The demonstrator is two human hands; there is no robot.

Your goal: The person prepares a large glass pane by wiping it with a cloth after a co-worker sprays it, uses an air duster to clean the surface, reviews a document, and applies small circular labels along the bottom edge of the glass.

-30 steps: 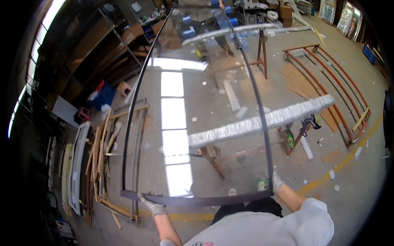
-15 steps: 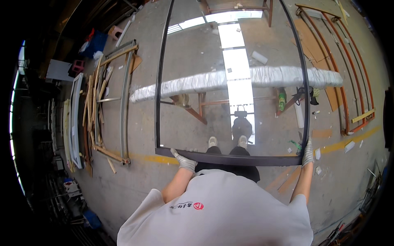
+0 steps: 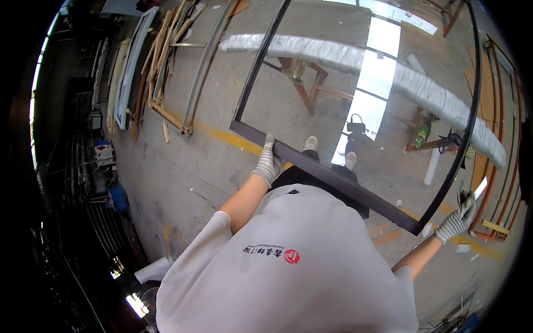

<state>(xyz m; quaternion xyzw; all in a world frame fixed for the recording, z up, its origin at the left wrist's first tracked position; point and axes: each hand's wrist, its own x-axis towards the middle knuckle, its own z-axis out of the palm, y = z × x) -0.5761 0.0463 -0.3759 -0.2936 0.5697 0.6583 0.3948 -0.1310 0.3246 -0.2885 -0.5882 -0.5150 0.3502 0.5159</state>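
Note:
A large glass pane (image 3: 327, 50) in a dark frame is in front of me, its near edge a wide dark rail (image 3: 333, 176). My left hand (image 3: 268, 162), in a striped pale glove, is closed on that rail near its left corner. Gloved as well, my right hand (image 3: 456, 217) is off the frame, just outside the near right corner. A thin pale strip (image 3: 481, 187) juts from its fingers; its kind cannot be made out. Under the glass runs a bar wrapped in silvery film (image 3: 316, 49) on rust-coloured legs (image 3: 304, 100).
Through the glass a green bottle (image 3: 423, 133) shows near the legs. Metal frames and wooden strips (image 3: 161, 61) lie on the left floor. A rust-coloured rack (image 3: 502, 161) stands at the right. Scraps and a yellow line (image 3: 227, 139) mark the floor.
My view has turned, so the pane appears slanted. My right hand has left the frame's right side and moved outward, now with a pale strip at its fingers. The left hand still grips the rail.

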